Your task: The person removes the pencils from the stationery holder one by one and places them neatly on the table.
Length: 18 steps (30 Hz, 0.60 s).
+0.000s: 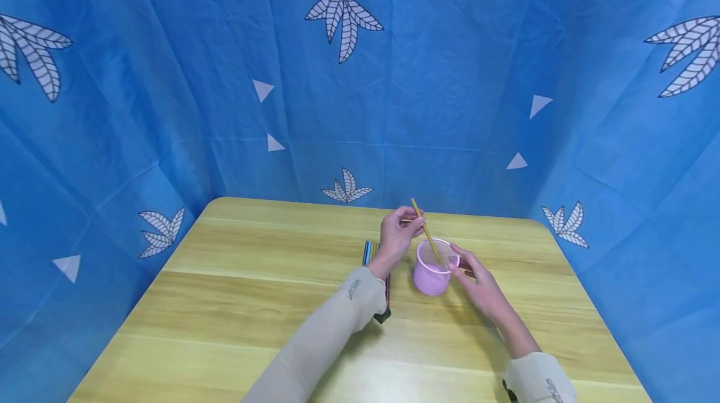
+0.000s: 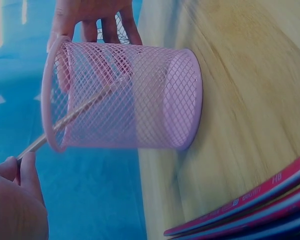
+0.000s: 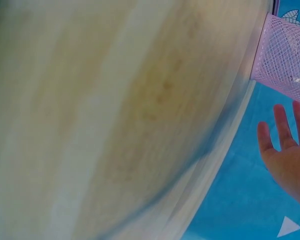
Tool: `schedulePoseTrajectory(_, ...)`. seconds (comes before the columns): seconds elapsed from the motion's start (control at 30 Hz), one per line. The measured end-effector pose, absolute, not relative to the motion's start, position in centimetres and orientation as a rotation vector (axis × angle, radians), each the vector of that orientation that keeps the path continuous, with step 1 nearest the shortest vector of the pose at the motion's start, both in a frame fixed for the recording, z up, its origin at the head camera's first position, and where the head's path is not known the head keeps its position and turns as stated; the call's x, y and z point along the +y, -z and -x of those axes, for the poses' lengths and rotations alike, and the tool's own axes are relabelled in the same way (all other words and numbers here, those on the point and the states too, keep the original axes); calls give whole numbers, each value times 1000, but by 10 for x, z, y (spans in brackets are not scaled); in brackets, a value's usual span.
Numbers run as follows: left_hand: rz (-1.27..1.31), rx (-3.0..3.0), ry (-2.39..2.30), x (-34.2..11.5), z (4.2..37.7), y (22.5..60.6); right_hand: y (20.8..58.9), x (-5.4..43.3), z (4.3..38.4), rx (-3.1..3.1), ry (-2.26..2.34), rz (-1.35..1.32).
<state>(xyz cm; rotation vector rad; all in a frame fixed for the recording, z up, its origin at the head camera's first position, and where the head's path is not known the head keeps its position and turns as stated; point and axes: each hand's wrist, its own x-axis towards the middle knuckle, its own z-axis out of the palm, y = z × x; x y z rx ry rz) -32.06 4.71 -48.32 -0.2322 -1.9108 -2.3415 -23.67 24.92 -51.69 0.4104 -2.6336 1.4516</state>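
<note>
A pink mesh pencil cup (image 1: pixel 430 281) stands upright on the table, right of centre in the head view. My left hand (image 1: pixel 397 234) pinches a yellow pencil (image 1: pixel 429 235) near its upper part. The pencil slants down through the cup's mouth, and its lower end shows through the mesh in the left wrist view. At the cup's right side, my right hand (image 1: pixel 480 287) holds it by the rim between thumb and forefinger. The other fingers (image 3: pixel 282 125) of that hand are spread beside the cup in the right wrist view.
Several pencils (image 1: pixel 368 254) lie side by side under my left wrist, partly hidden by the sleeve. Close up, a red one (image 2: pixel 240 200) bears the mark HB. The wooden table (image 1: pixel 236 303) ends at a blue patterned curtain (image 1: pixel 439 78) at the back and sides.
</note>
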Motion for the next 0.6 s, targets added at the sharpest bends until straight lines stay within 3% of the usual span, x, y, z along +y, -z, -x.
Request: schedulePoseTrajectory(0.6,229,-1837,2326,29,320,466,531,255,245,-2636,-1414,-408)
